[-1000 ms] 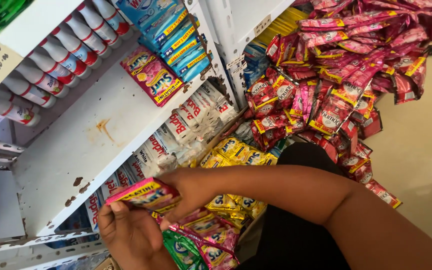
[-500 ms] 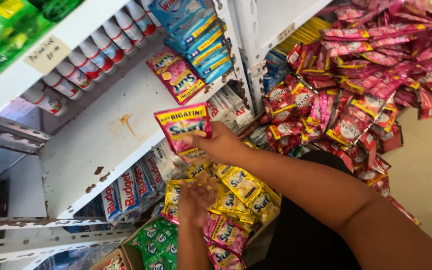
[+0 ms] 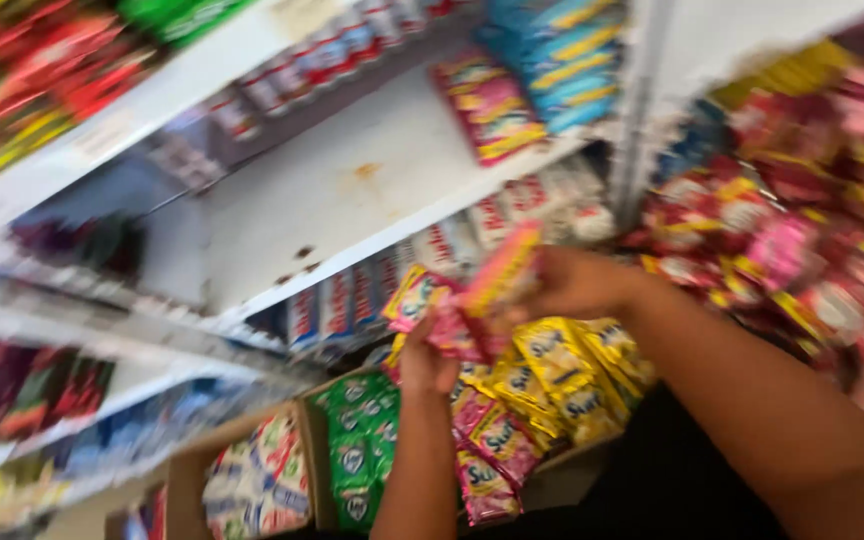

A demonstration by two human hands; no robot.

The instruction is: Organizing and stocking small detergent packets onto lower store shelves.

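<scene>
The fingers of the right hand [image 3: 577,285] are clamped on a pink and yellow candy packet [image 3: 500,268], held tilted just right of the frame's middle. Just below and to the left, the fingers of the left hand [image 3: 426,358] are closed on a second pink packet [image 3: 422,300], and the two packets nearly touch. The whole view is blurred, so finer detail of either grip cannot be told.

Under the hands lie yellow packets [image 3: 562,375] and more pink packets [image 3: 492,450] in a heap. To the lower left stands a cardboard box [image 3: 307,455] with green packets [image 3: 357,440] in it. Above the hands, a white shelf [image 3: 342,195] runs slanting across the upper middle, largely bare, with rust-coloured spots. At its upper right end lies a pink pack [image 3: 492,110] beside blue packs [image 3: 562,60]. At the right edge hangs a mass of red and pink bags [image 3: 792,230].
</scene>
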